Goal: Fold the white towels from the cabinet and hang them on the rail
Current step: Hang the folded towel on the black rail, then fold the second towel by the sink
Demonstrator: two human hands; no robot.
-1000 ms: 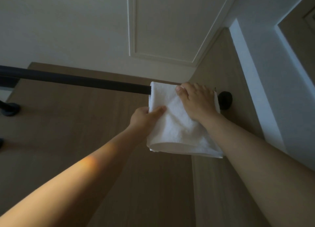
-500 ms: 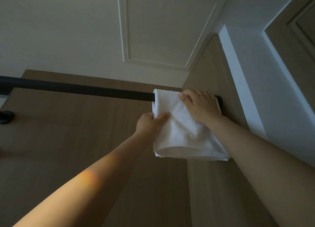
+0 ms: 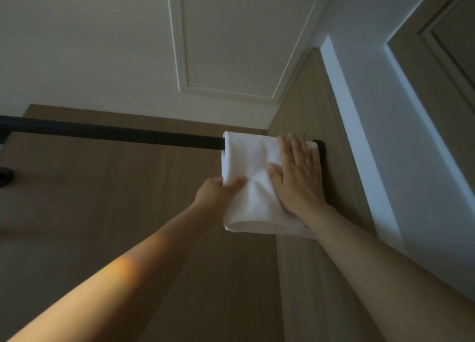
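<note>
1. Right of centre in the frame, a folded white terry towel (image 3: 253, 200) hangs draped over the right end of a long black round rail (image 3: 115, 133). Its right edge is just beside the rail's black end mount (image 3: 321, 147) on the wood-grain side panel (image 3: 316, 277).
2. The rail's long axis runs from the left edge of the frame to that mount, dipping slightly to the right. The towel's top fold lies along that axis, and its free end hangs down towards the lower frame, closing in a rounded loop.
3. The left hand (image 3: 217, 191) pinches the towel's left edge about midway down. The thumb (image 3: 237, 181) lies on the front face and the other fingers are tucked behind the cloth (hidden, so I cannot tell how they are set).
4. The right hand (image 3: 298, 179) lies flat on the front face with its fingers straight and slightly spread. The fingertips (image 3: 293, 139) point up to the rail and the palm presses the cloth.
5. The relation that matters is that the cloth hangs downward from the fingertips of the right hand, across the rail's axis. A smoothing stroke would probably run down towards the loop.
6. The right hand is nearer the mount and the left hand guards the free edge, so any shift along the rail can only go leftward (the right side has no room). Hanging looks nearly done for this towel.
</note>
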